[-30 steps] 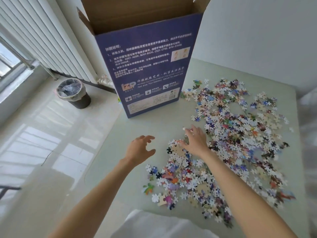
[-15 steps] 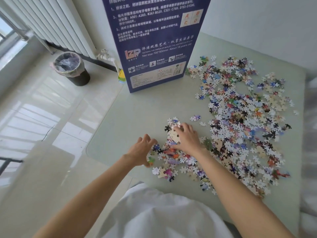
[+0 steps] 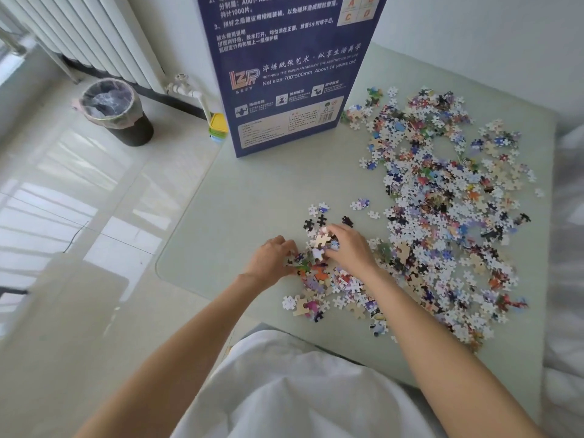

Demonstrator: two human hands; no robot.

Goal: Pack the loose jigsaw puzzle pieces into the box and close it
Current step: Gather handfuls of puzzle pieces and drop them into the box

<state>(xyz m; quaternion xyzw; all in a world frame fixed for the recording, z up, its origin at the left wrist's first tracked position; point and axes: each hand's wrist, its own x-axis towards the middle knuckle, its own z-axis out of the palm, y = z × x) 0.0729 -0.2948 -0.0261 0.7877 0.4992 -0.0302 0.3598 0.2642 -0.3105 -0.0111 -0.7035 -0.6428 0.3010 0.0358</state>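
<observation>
Loose jigsaw pieces [image 3: 442,197] lie scattered over the right half of the pale green table [image 3: 240,216]. A tall dark blue puzzle box [image 3: 284,74] stands upright at the table's far edge; its top is out of frame. My left hand [image 3: 271,259] and my right hand [image 3: 349,248] face each other around a small heap of pieces [image 3: 319,248] near the table's front left. Both hands have curled fingers pressing the pieces together from either side, and several pieces ride up between the fingertips.
The table's left edge drops to a tiled floor. A lined waste bin [image 3: 117,110] stands there by a white radiator [image 3: 94,36]. A small yellow and green container [image 3: 218,126] sits beside the box's left corner. White cloth [image 3: 284,390] covers my lap.
My left hand has come down from the air onto the pieces, and both hands have closed in on the heap. The view has tilted down, so the box top has left the frame.
</observation>
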